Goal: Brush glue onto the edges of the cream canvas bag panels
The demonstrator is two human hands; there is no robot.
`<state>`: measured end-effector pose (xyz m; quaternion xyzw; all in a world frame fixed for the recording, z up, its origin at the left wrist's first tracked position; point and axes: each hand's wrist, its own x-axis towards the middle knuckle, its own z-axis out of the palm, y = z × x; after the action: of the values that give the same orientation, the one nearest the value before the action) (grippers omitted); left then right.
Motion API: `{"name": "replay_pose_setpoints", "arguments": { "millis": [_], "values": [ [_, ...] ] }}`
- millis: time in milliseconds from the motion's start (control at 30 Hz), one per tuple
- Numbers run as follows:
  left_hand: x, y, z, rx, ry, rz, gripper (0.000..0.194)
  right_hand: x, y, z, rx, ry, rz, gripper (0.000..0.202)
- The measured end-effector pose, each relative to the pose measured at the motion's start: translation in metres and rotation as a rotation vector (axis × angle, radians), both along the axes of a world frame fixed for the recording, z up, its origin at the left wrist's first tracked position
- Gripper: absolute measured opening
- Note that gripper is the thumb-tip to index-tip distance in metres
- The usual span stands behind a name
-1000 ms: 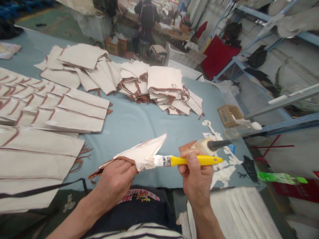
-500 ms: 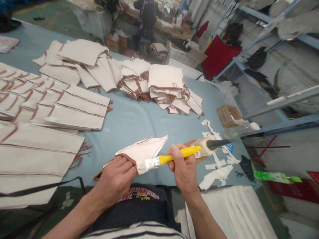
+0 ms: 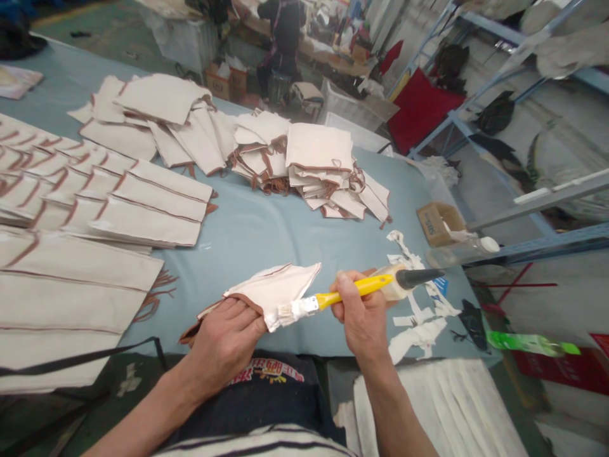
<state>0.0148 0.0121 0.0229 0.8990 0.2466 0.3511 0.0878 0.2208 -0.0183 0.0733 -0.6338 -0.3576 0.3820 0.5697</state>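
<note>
My left hand [image 3: 231, 339] is closed on a cream cloth piece with brown edging [image 3: 273, 289], pressing it near the table's front edge. Between the fingers and thumb of my right hand [image 3: 364, 317] is a paintbrush [image 3: 354, 292] with a yellow handle. White stuff coats its ferrule and bristles, and the bristle tip touches or nearly touches the cloth's right corner. Behind that hand lies a translucent bottle with a dark pointed nozzle [image 3: 416, 277], partly hidden.
Piles of brown-edged cream cloth pieces [image 3: 152, 209] cover the left of the blue table [image 3: 266, 235]; further stacks [image 3: 318, 146] stand at the back. White scraps [image 3: 419, 336], a clear bottle [image 3: 461, 252] and a small carton [image 3: 438, 223] are on the right. A person [image 3: 283, 38] is beyond.
The brush and my right hand have shifted slightly to the right, drawing the bristles toward the cloth's corner edge. My left hand keeps its hold, and the view has shifted slightly.
</note>
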Motion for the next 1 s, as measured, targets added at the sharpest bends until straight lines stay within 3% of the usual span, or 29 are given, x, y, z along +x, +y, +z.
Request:
{"name": "replay_pose_setpoints", "arguments": {
  "millis": [167,367,533,733,933,1000],
  "values": [
    [0.0,0.001,0.001,0.004,0.019,0.011,0.036,0.0,-0.006,0.002,-0.058,0.035,0.106,0.048],
    [0.002,0.001,0.002,0.013,0.029,0.001,0.036,0.005,0.003,-0.009,0.005,0.061,-0.004,0.047],
    [0.001,-0.002,-0.001,0.042,0.047,0.019,0.037,-0.001,0.0,-0.017,-0.079,0.13,0.096,0.048],
    [0.0,-0.004,-0.001,0.01,0.022,0.004,0.033,0.008,0.001,-0.02,-0.038,0.147,0.032,0.043],
    [-0.001,-0.006,0.0,-0.014,0.014,-0.003,0.034,0.003,-0.006,-0.018,-0.104,0.195,0.107,0.048],
    [-0.001,-0.008,0.001,-0.059,-0.002,-0.012,0.034,0.006,-0.007,-0.018,-0.038,0.195,0.029,0.048]
  ]
}}
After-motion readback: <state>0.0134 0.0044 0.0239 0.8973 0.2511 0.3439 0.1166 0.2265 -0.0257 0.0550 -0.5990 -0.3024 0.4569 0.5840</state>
